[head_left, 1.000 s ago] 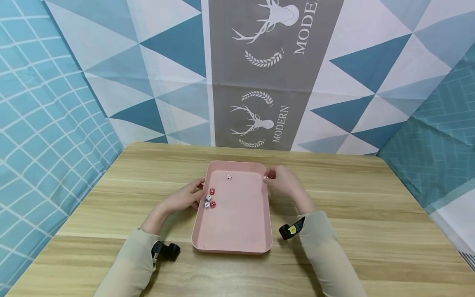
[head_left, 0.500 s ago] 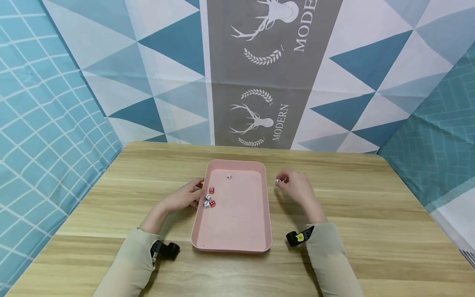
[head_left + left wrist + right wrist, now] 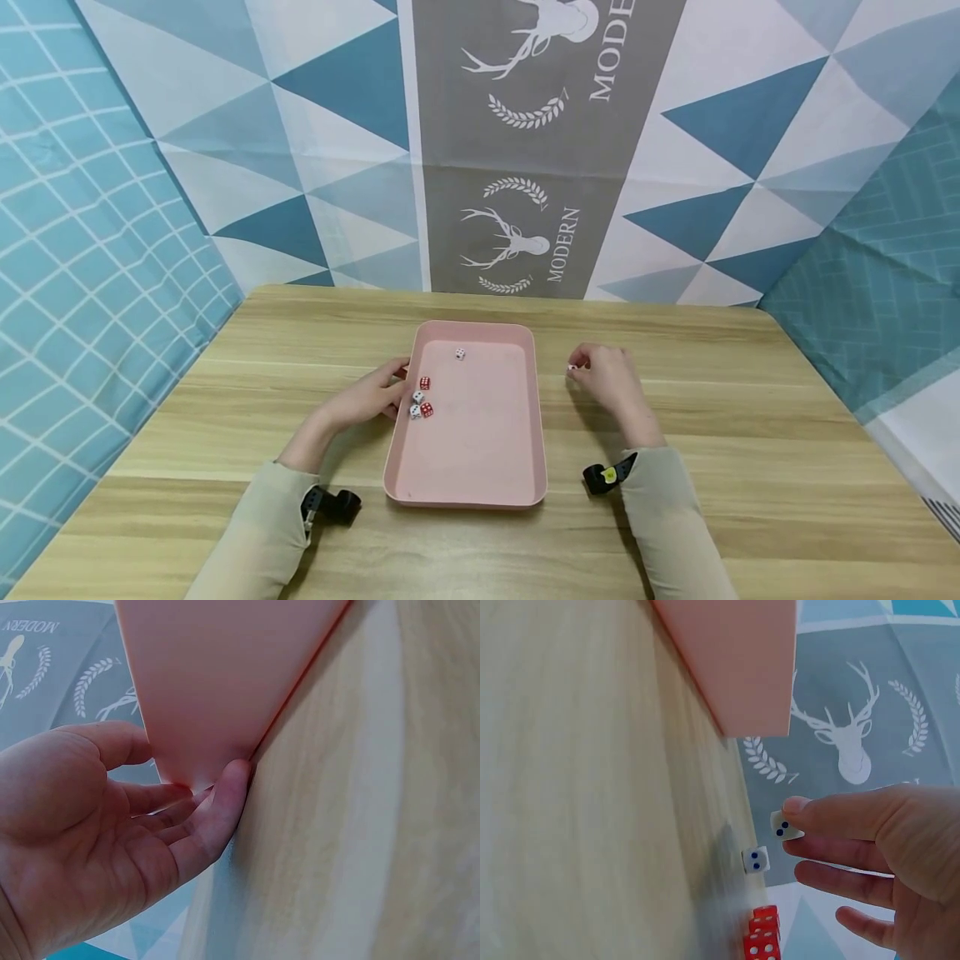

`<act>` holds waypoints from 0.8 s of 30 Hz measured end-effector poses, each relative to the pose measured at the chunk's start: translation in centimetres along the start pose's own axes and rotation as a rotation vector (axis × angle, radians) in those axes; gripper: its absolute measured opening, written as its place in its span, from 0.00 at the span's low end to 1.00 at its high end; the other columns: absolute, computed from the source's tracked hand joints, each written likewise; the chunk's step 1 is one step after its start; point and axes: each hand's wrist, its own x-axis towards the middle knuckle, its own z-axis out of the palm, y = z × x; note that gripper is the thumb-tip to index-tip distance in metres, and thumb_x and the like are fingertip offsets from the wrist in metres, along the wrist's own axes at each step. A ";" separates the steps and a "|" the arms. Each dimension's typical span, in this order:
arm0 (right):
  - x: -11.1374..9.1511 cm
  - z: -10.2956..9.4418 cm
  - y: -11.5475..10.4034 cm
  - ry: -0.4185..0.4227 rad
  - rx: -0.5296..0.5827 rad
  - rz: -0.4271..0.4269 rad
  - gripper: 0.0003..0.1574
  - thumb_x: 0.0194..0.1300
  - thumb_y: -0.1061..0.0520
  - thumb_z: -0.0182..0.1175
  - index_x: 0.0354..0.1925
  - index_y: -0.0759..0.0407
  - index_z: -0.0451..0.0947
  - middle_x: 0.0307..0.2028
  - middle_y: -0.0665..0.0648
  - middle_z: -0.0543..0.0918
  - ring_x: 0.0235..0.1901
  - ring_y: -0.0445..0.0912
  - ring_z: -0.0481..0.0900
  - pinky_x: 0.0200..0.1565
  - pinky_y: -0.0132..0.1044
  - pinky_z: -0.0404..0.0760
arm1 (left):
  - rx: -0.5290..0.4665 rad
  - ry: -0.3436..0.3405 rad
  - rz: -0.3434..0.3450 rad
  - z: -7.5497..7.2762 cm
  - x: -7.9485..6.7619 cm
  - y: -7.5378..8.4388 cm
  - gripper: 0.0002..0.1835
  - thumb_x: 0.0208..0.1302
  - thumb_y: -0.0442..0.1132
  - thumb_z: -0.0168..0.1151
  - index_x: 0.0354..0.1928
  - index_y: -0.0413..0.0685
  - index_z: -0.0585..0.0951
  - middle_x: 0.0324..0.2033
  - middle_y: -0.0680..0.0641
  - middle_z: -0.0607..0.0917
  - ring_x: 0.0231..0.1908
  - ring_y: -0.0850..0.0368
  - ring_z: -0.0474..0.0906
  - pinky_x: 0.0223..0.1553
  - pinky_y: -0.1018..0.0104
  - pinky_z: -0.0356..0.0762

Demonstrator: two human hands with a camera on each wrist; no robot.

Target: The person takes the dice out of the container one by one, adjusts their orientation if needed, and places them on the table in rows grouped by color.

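Observation:
My right hand [image 3: 611,382] pinches a white die with blue dots [image 3: 783,826] between thumb and fingers, to the right of the pink tray [image 3: 487,450]. Below it in the right wrist view, another white die [image 3: 755,860] sits on the table beside red dice [image 3: 763,946]; in the head view the hand hides these. At the tray's left side, my left hand [image 3: 365,398] grips the wall, its thumb at the rim and its fingers against the outside [image 3: 187,817]. Inside the tray are a white die [image 3: 461,354] near the back and several red and white dice [image 3: 427,409] along the left wall.
The tray stands on a wooden table [image 3: 720,467]. Patterned cloth [image 3: 360,167] hangs behind the table's back edge, with blue checked cloth [image 3: 90,275] at the left. Each wrist wears a black strapped camera [image 3: 341,507].
My right hand has moved from the tray's right rim out to the right, a die between its fingers. The left hand keeps its place on the tray. The head view has shifted slightly.

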 end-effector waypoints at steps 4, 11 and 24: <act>0.1 0.1 0.3 0.003 -0.049 0.000 0.06 0.51 0.57 0.66 0.31 0.55 0.81 0.29 0.54 0.84 0.33 0.50 0.79 0.52 0.57 0.63 | 0.005 0.006 -0.003 0.0 0.0 0.0 0.28 0.71 0.41 0.41 0.68 0.38 0.50 0.54 0.33 0.66 0.40 0.51 0.77 0.37 0.61 0.80; 0.0 0.1 0.7 -0.004 -0.058 0.019 0.07 0.50 0.58 0.66 0.31 0.56 0.79 0.29 0.54 0.84 0.32 0.50 0.80 0.52 0.58 0.62 | 0.007 0.016 -0.016 0.0 -0.1 0.1 0.28 0.71 0.41 0.41 0.68 0.37 0.50 0.54 0.33 0.67 0.40 0.50 0.77 0.37 0.61 0.80; -0.2 0.6 1.5 0.009 -0.073 0.075 0.10 0.50 0.55 0.67 0.30 0.57 0.77 0.29 0.53 0.84 0.34 0.51 0.79 0.53 0.57 0.62 | 0.016 0.005 0.003 0.0 0.1 0.1 0.28 0.71 0.43 0.40 0.68 0.39 0.51 0.53 0.34 0.66 0.41 0.50 0.76 0.37 0.61 0.80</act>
